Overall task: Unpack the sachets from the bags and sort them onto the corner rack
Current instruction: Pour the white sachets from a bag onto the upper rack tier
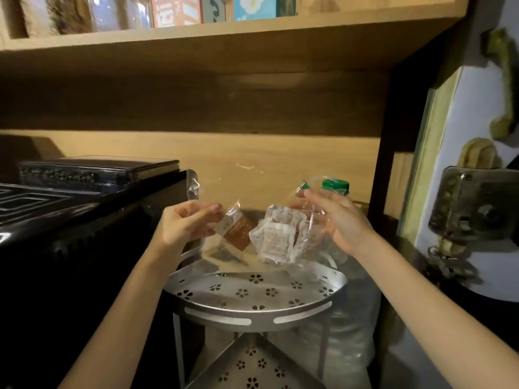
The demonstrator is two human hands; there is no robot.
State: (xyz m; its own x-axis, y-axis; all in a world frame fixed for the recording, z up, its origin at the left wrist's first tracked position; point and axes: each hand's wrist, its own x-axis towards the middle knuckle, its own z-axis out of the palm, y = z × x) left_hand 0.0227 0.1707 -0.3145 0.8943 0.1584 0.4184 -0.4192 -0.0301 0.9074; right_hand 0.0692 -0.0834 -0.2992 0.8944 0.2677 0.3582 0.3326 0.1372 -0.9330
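Both hands on clear bag, above corner rack.
Left hand [184, 221] and right hand [335, 220] each pinch an edge of the clear bag [314, 217]; brown sachet [236, 230] and white sachet [276, 238] hang between them, over corner rack [252, 307] top tier.

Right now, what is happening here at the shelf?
A person holds a clear plastic bag open above the top tier of a metal corner rack. The left hand grips one side of the bag and the right hand pinches the other side. A brown sachet and a clear wrapped packet are inside the bag. No sachet lies on the visible part of the rack's top tier yet.
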